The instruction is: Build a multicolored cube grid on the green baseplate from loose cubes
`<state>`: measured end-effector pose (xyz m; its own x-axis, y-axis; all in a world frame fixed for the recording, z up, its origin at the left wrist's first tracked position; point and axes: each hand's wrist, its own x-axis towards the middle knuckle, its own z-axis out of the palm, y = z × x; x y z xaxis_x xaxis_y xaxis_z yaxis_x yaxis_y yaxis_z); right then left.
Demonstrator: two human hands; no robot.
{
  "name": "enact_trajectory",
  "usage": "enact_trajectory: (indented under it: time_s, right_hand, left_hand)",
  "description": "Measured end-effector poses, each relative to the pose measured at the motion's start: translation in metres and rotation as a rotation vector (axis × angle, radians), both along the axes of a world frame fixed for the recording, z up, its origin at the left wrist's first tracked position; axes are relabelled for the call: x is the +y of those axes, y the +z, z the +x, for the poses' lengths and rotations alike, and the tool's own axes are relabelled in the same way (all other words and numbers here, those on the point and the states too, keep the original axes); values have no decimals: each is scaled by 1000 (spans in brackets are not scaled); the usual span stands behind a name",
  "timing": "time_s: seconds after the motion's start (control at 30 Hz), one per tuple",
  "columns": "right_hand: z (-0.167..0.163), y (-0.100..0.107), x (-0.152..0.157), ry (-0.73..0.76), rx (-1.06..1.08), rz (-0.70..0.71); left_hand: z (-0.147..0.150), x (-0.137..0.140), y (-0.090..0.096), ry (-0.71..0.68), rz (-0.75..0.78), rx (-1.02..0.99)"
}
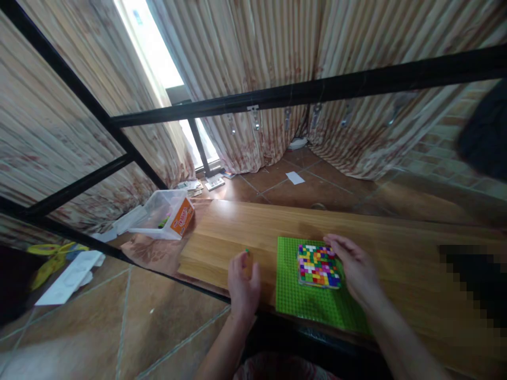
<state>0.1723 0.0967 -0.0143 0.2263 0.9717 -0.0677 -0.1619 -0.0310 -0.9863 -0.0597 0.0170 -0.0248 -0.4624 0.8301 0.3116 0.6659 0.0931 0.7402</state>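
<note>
A square block of small multicoloured toy bricks rests on a green studded baseplate at the front of the wooden table. My right hand lies along the block's right side, with closed fingertips at its far right corner. What those fingertips grip, if anything, is hidden. To the left of the baseplate, my left hand hovers over the wood with curled fingers. A tiny green brick shows at its fingertips. The inside of the left palm is mostly out of sight.
A clear plastic box with an orange label and a few bricks inside stands past the table's left end. Black metal bars cross behind the wooden table. Papers lie on the tiled floor near the curtains.
</note>
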Motion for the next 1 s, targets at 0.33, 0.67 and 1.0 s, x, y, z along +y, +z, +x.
enact_trajectory:
  time_s: [0.33, 0.67, 1.0]
  right_hand:
    - [7, 16, -27, -151, -86, 66]
    - [-32, 40, -86, 179, -426, 137]
    - [-27, 39, -98, 218, -390, 195]
  left_hand:
    - [-38, 17, 2, 25, -239, 259]
    - [20, -5, 31, -287, -141, -785]
    - [72, -5, 61, -487, -260, -1092]
